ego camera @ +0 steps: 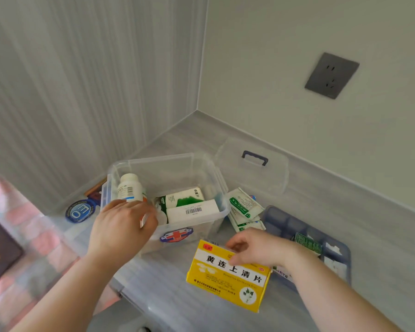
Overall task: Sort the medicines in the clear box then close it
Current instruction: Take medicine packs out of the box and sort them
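The clear box point(120, 165) stands open on the grey counter, a red-cross sticker on its front wall. Inside it are a white pill bottle point(129, 188) at the left, a green-and-white carton point(182, 198) and a white carton with a barcode point(192, 213). My left hand point(121, 226) reaches over the box's front-left rim, fingers curled around a small white round thing just below the bottle. My right hand point(254, 246) pinches the top edge of a yellow medicine carton point(228, 275) in front of the box. The clear lid point(252, 164) with a blue handle lies behind the box on the right.
Green-and-white sachets point(243, 206) lie right of the box. A blue divided tray point(321, 240) with small items sits at the right. A round blue sticker point(78, 210) and a dark packet lie left of the box. Walls close the corner; a grey socket point(331, 75) is on the right wall.
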